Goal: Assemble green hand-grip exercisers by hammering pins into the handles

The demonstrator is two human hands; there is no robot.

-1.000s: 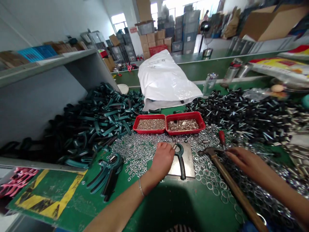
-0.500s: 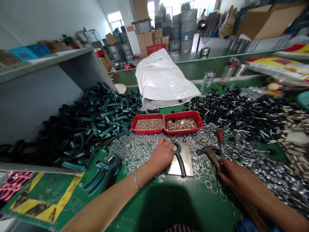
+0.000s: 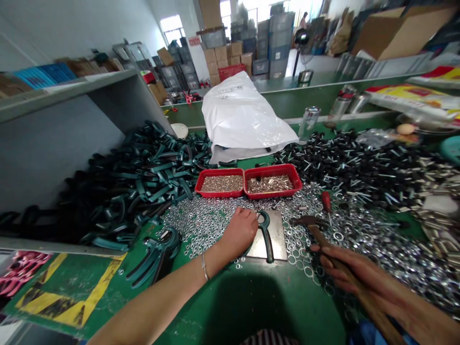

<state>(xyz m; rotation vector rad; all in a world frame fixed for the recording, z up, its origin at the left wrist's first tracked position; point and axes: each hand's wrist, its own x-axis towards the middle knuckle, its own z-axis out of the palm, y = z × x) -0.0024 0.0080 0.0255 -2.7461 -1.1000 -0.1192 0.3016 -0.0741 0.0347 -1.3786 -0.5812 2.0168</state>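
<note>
My left hand [image 3: 241, 232] is closed on a teal plier-shaped tool [image 3: 267, 235] with a rounded head and black-lined handles, lying on a flat metal plate [image 3: 278, 232]. The hand hides part of the tool. In my right hand [image 3: 354, 269] lies the wooden handle of a claw hammer [image 3: 316, 230]; its head rests low beside the plate, over loose metal rings [image 3: 300, 249]. The grip on the handle looks loose, with the fingertips showing. Another teal tool [image 3: 158, 254] with a visible spring sits left of my left forearm.
Behind the plate stand two red trays [image 3: 219, 194] of small metal parts. Small nuts [image 3: 204, 220] spread on the left. A red-handled screwdriver [image 3: 326, 201] lies near the hammer. Piled teal tools [image 3: 154, 163], black-headed bolts [image 3: 345, 163] and a white bag [image 3: 244, 120] lie beyond.
My right hand has shifted along the hammer handle, away from the head, and its fingers have loosened. The hammer head has moved slightly left. My left hand stays on the tool.
</note>
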